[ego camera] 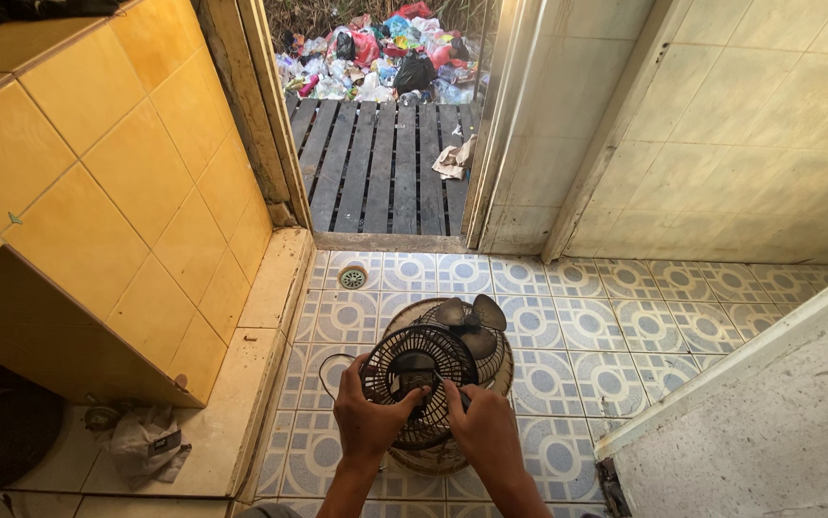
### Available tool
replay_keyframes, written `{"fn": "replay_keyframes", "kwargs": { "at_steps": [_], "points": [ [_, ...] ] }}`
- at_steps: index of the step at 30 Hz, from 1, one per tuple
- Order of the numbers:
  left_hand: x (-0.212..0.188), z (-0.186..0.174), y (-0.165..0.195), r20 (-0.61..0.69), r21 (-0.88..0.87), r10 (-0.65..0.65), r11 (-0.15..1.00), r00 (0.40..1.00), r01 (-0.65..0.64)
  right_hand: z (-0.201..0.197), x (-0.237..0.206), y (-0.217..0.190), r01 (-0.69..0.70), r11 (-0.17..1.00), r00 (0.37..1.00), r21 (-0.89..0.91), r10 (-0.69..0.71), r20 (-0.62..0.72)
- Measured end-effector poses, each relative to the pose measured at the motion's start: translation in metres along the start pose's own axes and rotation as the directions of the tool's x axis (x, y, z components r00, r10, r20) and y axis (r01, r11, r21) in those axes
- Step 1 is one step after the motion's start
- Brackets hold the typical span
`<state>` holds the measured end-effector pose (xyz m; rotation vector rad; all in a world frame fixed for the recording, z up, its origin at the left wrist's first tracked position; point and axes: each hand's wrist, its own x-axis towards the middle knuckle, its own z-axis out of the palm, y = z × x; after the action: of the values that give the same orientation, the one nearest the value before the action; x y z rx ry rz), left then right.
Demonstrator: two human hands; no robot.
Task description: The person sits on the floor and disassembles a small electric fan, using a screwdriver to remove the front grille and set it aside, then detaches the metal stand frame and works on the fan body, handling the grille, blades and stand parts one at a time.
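Gripping the black fan guard point(420, 376) at its hub, the left hand point(366, 414) and right hand point(483, 427) are closing on it above the fan point(471, 331) lying on the tiled floor point(615, 369); lifting it free seemingly calls for an even pull.

Single view only, from a head-worn camera; no second view shares the scene. It looks steeply down and forward from standing height over the person's own forearms. The left hand point(368, 414) and right hand point(484, 429) enter at the bottom centre, close to the lens. Just beyond the fingertips lies the patterned tile floor point(615, 326); well beyond them, at the top of frame, the open doorway point(385, 115) faces the camera.
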<state>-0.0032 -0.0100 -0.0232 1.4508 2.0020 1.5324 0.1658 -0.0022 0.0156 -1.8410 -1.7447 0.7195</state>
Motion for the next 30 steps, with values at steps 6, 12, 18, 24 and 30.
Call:
{"fn": "replay_keyframes", "kwargs": {
  "at_steps": [6,12,18,24,30],
  "points": [
    [0.004,-0.003,0.005,-0.041,-0.030,-0.040,0.999,0.998,0.039,0.000,0.002,-0.001,0.215,0.976,0.975,-0.027,-0.216,-0.046],
    [0.005,-0.004,0.010,-0.016,-0.017,-0.091,0.996,0.996,0.091,-0.007,0.003,-0.003,0.370,0.915,0.923,-0.161,-0.382,-0.050],
    [0.004,-0.003,0.009,-0.067,-0.023,-0.060,0.998,0.996,0.058,-0.010,0.006,-0.009,0.312,0.944,0.949,-0.108,-0.315,-0.018],
    [0.004,-0.007,0.013,-0.047,-0.029,-0.074,0.997,0.996,0.072,-0.014,0.005,-0.008,0.477,0.865,0.860,-0.158,-0.496,-0.119],
    [0.008,-0.012,0.019,-0.096,-0.045,-0.029,0.999,0.995,0.025,-0.031,0.001,-0.018,0.571,0.818,0.817,0.071,-0.558,-0.143]
  ]
}}
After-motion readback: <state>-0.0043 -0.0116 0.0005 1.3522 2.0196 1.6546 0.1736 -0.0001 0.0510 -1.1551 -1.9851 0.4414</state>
